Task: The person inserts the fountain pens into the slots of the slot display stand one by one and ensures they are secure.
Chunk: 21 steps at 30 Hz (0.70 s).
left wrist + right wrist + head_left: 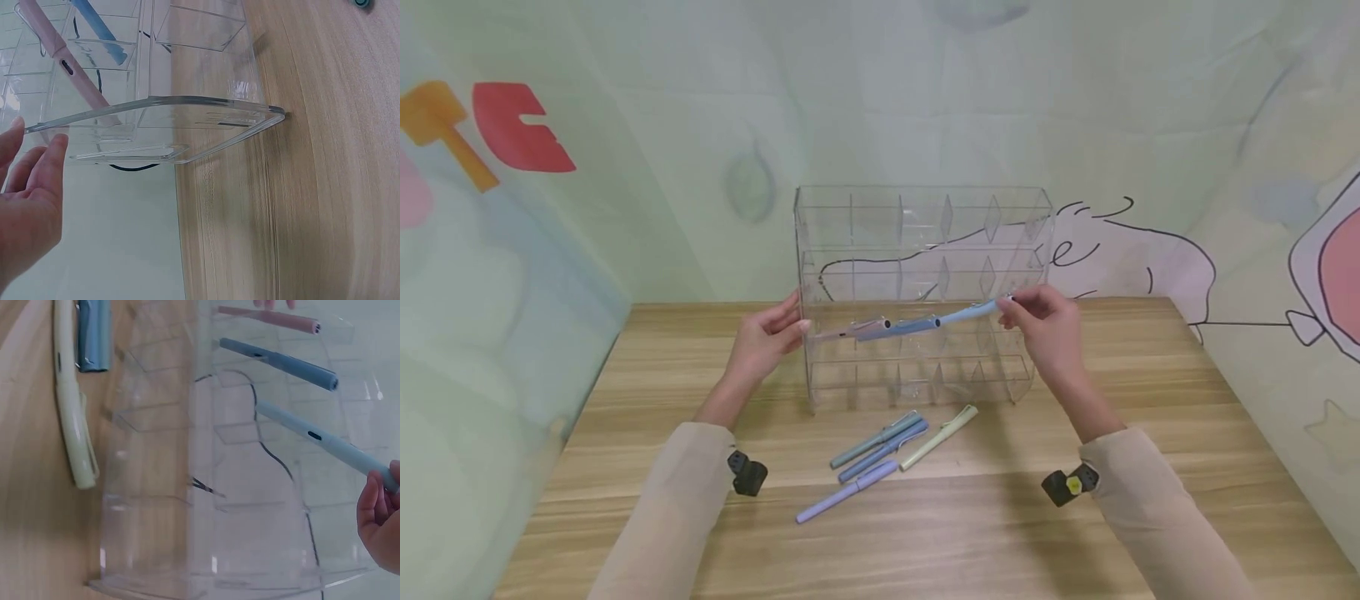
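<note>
A clear plastic rack point(922, 200) with rows of compartments stands upright on the table. My left hand point(762, 337) grips its left side panel, thumb and fingertips at the edge. My right hand point(1051, 329) pinches one end of a light blue pen point(340, 447); the other end slants into the rack's third row from the top. Left of it in that row, a darker blue pen point(294, 367) and a pink pen point(65, 56) lie slanted, ends sticking out. The right wrist view shows only part of the right hand's fingers.
In front of the rack lie several capped pens: a grey-green one point(872, 440), a blue one point(880, 452), a lavender one point(846, 493) and a pale yellow-green one point(938, 438). The wooden table point(940, 533) meets a printed cloth backdrop point(685, 167) behind the rack.
</note>
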Motion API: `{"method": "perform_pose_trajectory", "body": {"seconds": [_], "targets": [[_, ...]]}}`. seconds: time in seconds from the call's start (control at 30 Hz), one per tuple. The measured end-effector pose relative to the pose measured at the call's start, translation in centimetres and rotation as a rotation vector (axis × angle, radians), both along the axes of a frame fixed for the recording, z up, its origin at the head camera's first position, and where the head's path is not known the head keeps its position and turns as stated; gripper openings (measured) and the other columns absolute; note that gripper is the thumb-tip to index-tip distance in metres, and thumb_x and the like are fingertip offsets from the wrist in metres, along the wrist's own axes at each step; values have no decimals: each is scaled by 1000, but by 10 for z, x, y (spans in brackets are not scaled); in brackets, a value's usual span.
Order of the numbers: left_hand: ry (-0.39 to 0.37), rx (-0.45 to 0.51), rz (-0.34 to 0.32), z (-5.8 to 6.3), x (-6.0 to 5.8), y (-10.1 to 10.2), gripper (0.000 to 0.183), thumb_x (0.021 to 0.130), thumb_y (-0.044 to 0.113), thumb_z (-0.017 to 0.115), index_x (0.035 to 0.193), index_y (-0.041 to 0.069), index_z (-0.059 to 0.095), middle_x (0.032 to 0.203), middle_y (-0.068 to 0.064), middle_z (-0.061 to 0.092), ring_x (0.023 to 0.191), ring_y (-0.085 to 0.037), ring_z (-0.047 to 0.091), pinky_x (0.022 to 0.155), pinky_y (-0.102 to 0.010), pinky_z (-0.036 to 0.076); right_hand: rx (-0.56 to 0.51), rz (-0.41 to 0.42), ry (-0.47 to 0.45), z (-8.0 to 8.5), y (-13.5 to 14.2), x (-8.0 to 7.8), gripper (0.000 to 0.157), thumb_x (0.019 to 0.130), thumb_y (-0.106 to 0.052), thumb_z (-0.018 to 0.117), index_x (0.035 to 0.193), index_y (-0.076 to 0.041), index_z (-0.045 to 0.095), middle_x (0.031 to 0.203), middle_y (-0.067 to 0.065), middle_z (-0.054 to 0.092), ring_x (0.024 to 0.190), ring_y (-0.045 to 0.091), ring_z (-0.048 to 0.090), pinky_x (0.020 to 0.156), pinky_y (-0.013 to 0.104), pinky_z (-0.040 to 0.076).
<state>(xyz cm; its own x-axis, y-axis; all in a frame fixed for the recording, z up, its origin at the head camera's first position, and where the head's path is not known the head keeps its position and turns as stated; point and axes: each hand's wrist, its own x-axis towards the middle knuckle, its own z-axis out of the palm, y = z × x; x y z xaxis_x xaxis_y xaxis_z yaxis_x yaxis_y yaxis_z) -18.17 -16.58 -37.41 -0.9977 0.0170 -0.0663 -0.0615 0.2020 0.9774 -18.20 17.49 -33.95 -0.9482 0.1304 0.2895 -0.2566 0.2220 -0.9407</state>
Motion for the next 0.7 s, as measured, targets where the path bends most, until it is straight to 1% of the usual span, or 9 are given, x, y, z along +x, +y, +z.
{"method": "perform_pose_trajectory", "body": {"seconds": [0.1, 0.27, 0.37, 0.5, 0.7], "targets": [[-6, 6, 1, 0, 0, 0, 50, 90, 8, 58, 137, 10, 40, 132, -19, 46, 114, -26, 51, 79, -21, 52, -13, -31, -18, -9, -8, 2, 15, 82, 1, 66, 87, 12, 57, 68, -8, 62, 55, 6, 58, 56, 19, 54], [-8, 9, 0, 1, 0, 1, 50, 90, 8, 58, 137, 9, 40, 132, -20, 46, 114, -27, 51, 79, -21, 52, -28, -58, -52, -20, -18, 3, 14, 82, 0, 66, 87, 9, 57, 71, -4, 61, 56, 6, 57, 56, 21, 54], [-6, 9, -1, 1, 0, 1, 50, 90, 8, 58, 137, 9, 40, 132, -19, 46, 114, -27, 51, 78, -21, 52, -24, -53, -65, -24, -22, 3, 15, 82, -2, 67, 87, 9, 57, 73, 0, 62, 58, 6, 58, 57, 21, 54], [3, 4, -4, 1, 0, 1, 50, 90, 9, 58, 137, 10, 40, 132, -19, 46, 114, -27, 51, 79, -21, 52, -24, -38, -57, -27, -25, 3, 15, 82, -1, 67, 87, 9, 58, 74, 5, 62, 58, 7, 57, 55, 20, 53], [6, -5, 3, 1, 0, 1, 50, 90, 8, 58, 136, 10, 41, 131, -19, 47, 113, -27, 52, 78, -21, 52, -31, -20, -71, -30, -27, 4, 15, 81, 0, 67, 88, 10, 57, 74, 4, 60, 57, 7, 56, 54, 17, 52]]}}
